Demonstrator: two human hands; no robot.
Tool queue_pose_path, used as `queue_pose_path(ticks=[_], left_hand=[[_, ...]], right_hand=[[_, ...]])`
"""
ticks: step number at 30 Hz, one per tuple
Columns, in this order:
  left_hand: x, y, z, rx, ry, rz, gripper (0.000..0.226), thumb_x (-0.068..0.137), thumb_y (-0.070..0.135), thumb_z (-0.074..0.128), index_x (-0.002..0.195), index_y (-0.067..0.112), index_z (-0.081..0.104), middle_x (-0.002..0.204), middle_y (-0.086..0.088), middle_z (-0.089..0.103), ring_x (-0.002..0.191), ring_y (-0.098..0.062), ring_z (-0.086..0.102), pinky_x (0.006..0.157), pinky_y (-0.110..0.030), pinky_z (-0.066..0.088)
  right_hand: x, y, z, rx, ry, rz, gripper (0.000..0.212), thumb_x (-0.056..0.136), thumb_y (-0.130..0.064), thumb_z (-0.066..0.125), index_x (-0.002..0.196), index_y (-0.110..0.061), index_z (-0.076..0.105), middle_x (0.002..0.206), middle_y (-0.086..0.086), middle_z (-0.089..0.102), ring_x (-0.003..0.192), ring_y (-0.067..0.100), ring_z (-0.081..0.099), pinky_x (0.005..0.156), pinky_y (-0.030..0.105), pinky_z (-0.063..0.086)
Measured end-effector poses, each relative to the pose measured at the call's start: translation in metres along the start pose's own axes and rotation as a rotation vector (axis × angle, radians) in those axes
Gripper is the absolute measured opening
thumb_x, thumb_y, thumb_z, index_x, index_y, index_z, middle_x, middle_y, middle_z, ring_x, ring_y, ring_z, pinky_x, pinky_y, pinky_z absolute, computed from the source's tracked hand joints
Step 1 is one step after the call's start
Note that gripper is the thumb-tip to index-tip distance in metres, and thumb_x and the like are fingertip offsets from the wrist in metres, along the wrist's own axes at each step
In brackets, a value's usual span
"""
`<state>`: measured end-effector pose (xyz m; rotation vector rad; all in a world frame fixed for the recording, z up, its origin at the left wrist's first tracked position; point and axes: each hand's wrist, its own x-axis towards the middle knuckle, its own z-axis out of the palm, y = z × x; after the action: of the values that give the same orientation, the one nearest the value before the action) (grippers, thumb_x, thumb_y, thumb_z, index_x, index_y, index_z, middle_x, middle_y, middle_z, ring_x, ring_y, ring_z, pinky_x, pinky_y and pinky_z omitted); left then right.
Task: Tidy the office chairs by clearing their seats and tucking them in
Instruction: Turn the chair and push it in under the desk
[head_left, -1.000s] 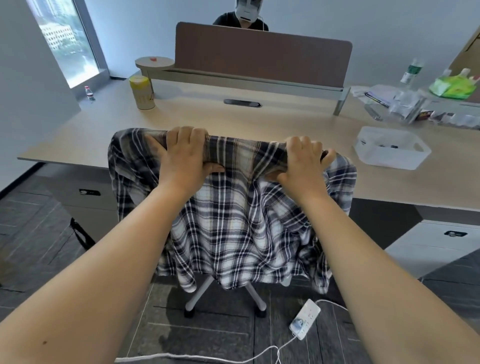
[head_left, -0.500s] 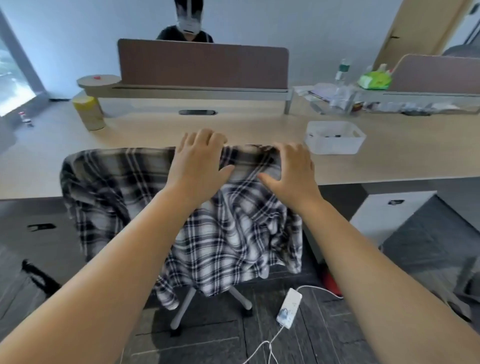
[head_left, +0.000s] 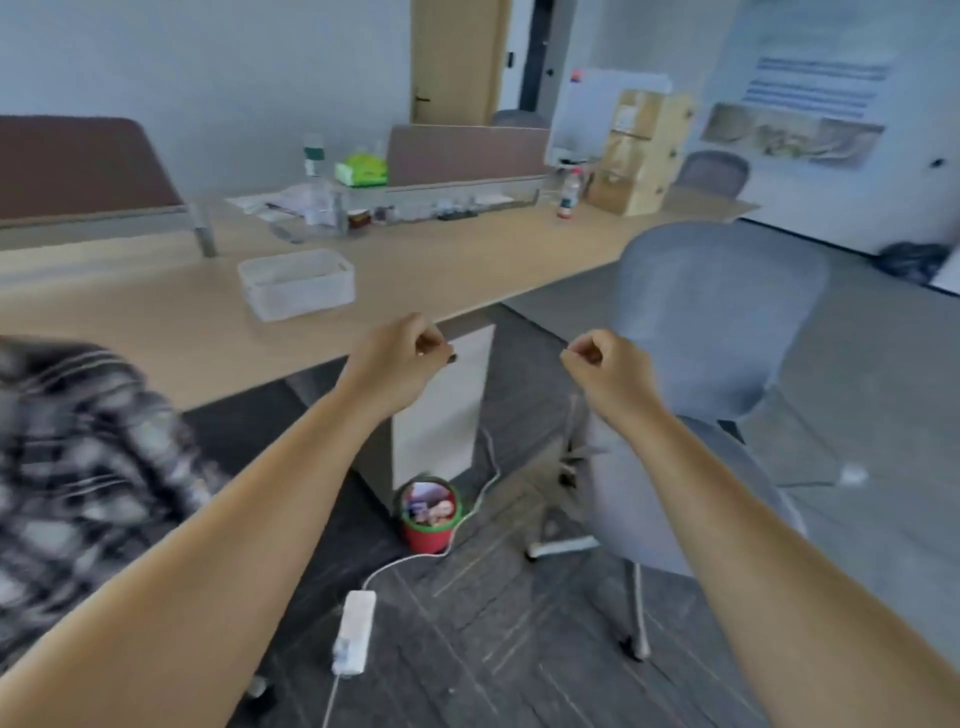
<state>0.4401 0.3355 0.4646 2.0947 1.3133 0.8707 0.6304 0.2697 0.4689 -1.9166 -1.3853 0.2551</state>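
Blurred plaid shirt (head_left: 78, 467) cut off left, grey chair (head_left: 727, 322) seat hidden

Even, soft daylight; strong motion blur smears the plaid shirt (head_left: 78, 467) at left.

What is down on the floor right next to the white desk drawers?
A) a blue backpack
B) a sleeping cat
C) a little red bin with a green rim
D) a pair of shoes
C, a small round red bin with a green rim, with scraps inside, stands on the dark floor at the foot of the white drawer cabinet.
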Motion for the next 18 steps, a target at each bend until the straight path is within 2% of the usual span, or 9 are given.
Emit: queue_pose_path(ticks=[2,5,7,9,12,14,15,18], left_hand=[[0.01,0.039,0.049,-0.008,-0.031,0.041,0.014,0.087,0.023,0.052,0.086,0.011,0.06,0.081,0.001,0.058,0.084,-0.021,0.053,0.075,-0.032,0.04],[0.023,0.094,0.115,-0.029,-0.083,0.112,0.017,0.087,0.024,0.051,0.088,0.009,0.06,0.091,-0.004,0.061,0.087,-0.02,0.053,0.076,-0.032,0.041],[0.032,0.122,0.151,-0.026,-0.135,0.14,0.02,0.088,0.025,0.051,0.093,0.008,0.062,0.093,-0.003,0.061,0.092,-0.022,0.056,0.079,-0.034,0.043],[0.044,0.149,0.186,-0.037,-0.185,0.177,0.021,0.088,0.024,0.052,0.096,0.007,0.062,0.09,-0.001,0.058,0.092,-0.021,0.056,0.075,-0.029,0.04],[0.061,0.18,0.231,-0.056,-0.228,0.205,0.019,0.087,0.022,0.052,0.096,0.008,0.062,0.089,0.002,0.057,0.088,-0.017,0.053,0.074,-0.024,0.034],[0.076,0.196,0.261,-0.069,-0.27,0.203,0.016,0.086,0.023,0.053,0.092,0.011,0.062,0.088,0.003,0.057,0.088,-0.017,0.054,0.075,-0.024,0.035],[0.085,0.201,0.276,-0.069,-0.29,0.192,0.013,0.086,0.024,0.053,0.088,0.014,0.061,0.087,0.004,0.057,0.088,-0.017,0.054,0.076,-0.025,0.036],[0.117,0.218,0.321,-0.057,-0.31,0.174,0.012,0.084,0.03,0.054,0.073,0.026,0.055,0.074,0.012,0.056,0.088,-0.021,0.058,0.084,-0.034,0.046]], right_hand=[[0.004,0.047,-0.04,-0.016,0.056,0.069,0.02,0.088,-0.021,0.052,0.097,-0.006,0.062,0.089,0.006,0.061,0.087,0.021,0.055,0.072,0.026,0.037],[0.009,0.112,-0.094,-0.024,0.139,0.166,0.024,0.087,-0.02,0.053,0.101,-0.004,0.064,0.104,0.013,0.068,0.103,0.028,0.059,0.081,0.031,0.042],[0.009,0.147,-0.123,-0.018,0.169,0.231,0.025,0.087,-0.02,0.053,0.103,-0.004,0.064,0.11,0.013,0.068,0.107,0.028,0.058,0.076,0.028,0.038],[0.01,0.182,-0.151,-0.012,0.209,0.295,0.025,0.087,-0.019,0.052,0.103,-0.005,0.064,0.111,0.012,0.068,0.107,0.028,0.058,0.071,0.023,0.031],[0.013,0.227,-0.183,-0.016,0.254,0.369,0.025,0.087,-0.018,0.051,0.102,-0.004,0.064,0.108,0.015,0.068,0.1,0.029,0.058,0.067,0.025,0.033],[0.019,0.253,-0.198,-0.018,0.255,0.412,0.025,0.088,-0.018,0.05,0.1,-0.002,0.063,0.105,0.018,0.068,0.086,0.028,0.057,0.058,0.03,0.038],[0.023,0.265,-0.205,-0.009,0.255,0.434,0.025,0.088,-0.018,0.049,0.1,0.0,0.062,0.104,0.02,0.067,0.083,0.029,0.057,0.059,0.031,0.041],[0.047,0.301,-0.225,-0.009,0.276,0.487,0.027,0.087,-0.015,0.048,0.1,0.003,0.062,0.099,0.02,0.066,0.094,0.034,0.059,0.07,0.038,0.044]])
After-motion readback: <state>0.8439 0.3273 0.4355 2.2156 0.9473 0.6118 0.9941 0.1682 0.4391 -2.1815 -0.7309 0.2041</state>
